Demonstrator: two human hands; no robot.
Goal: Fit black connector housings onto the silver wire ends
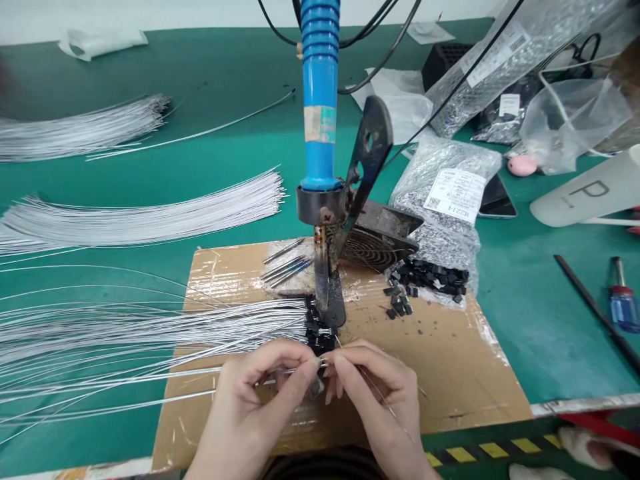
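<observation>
My left hand [255,393] pinches a thin white wire [125,380] near its end, over a taped cardboard sheet [450,353]. My right hand [380,393] meets it fingertip to fingertip, pinching something tiny at the wire's tip that I cannot make out. Just beyond my fingers, several wires end in small black parts [316,330] lined up in a row. A blue-handled soldering iron [320,100] stands upright in a dark metal stand [373,230] right behind them.
Bundles of white wires [150,213] fan across the green table on the left. A heap of loose black parts [430,277] spills from a clear bag [445,193]. A blue screwdriver [623,303] and a black rod [595,310] lie at right.
</observation>
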